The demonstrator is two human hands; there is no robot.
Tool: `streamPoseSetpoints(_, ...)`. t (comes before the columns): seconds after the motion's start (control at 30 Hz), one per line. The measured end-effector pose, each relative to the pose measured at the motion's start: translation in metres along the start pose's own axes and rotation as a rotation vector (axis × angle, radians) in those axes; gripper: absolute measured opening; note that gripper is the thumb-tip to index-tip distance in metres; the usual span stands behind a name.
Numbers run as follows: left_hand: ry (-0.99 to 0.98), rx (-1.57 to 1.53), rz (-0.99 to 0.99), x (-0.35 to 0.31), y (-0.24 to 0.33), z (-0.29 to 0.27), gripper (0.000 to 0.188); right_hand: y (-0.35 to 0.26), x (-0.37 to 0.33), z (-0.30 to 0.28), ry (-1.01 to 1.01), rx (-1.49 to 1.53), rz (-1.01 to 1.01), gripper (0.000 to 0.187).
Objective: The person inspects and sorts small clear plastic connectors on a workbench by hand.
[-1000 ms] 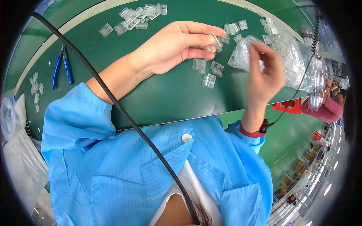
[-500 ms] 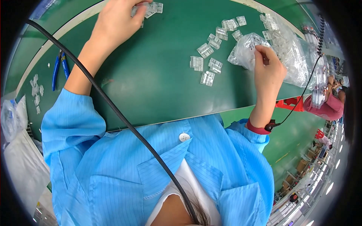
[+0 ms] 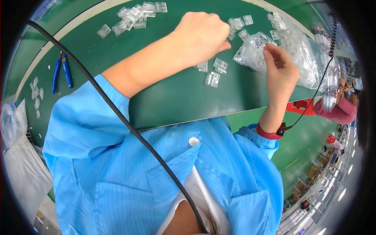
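My left hand (image 3: 205, 38) is over the right-hand group of clear plastic pieces, its back toward me and its fingers curled under. What it grips, if anything, is hidden, and it covers several pieces. Just below it lie clear plastic pieces (image 3: 221, 66) on the green tabletop (image 3: 168, 102). My right hand (image 3: 281, 68), a red wrist strap (image 3: 268, 132) below it, stays by a clear plastic bag (image 3: 254, 51) of small parts. Its thumb and fingertips are pinched together; anything between them is too small to make out. Another cluster of clear plastic pieces (image 3: 133, 15) lies at the far left.
Blue-handled pliers (image 3: 66, 72) and small clear bits (image 3: 37, 94) lie at the left. A larger clear bag (image 3: 303, 58) sits at the right. A black cable (image 3: 117, 111) crosses the view. A red crate (image 3: 300, 107) stands below the table; another person (image 3: 337, 109) is beyond.
My left hand has moved right, from the far left cluster to the right-hand group, uncovering the far left pieces. My right hand has barely moved.
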State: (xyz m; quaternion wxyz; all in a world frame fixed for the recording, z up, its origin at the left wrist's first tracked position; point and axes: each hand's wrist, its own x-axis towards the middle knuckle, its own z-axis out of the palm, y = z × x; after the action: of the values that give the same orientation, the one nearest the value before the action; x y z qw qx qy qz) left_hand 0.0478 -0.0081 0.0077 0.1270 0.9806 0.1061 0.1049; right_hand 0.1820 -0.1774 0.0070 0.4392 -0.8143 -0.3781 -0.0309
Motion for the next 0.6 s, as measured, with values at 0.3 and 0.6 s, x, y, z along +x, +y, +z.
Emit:
streamPoseSetpoints(0.3, 0.184, -0.381, -0.015, -0.010, -0.011, 0.007, 0.014, -0.003, 0.008, -0.003, -0.168, -0.317, -0.090, 0.015)
streamPoseSetpoints(0.6, 0.042, -0.904, -0.171, -0.030, -0.017, 0.000, 0.020, 0.000, 0.008, -0.005, -0.098, -0.081, 0.096, 0.014)
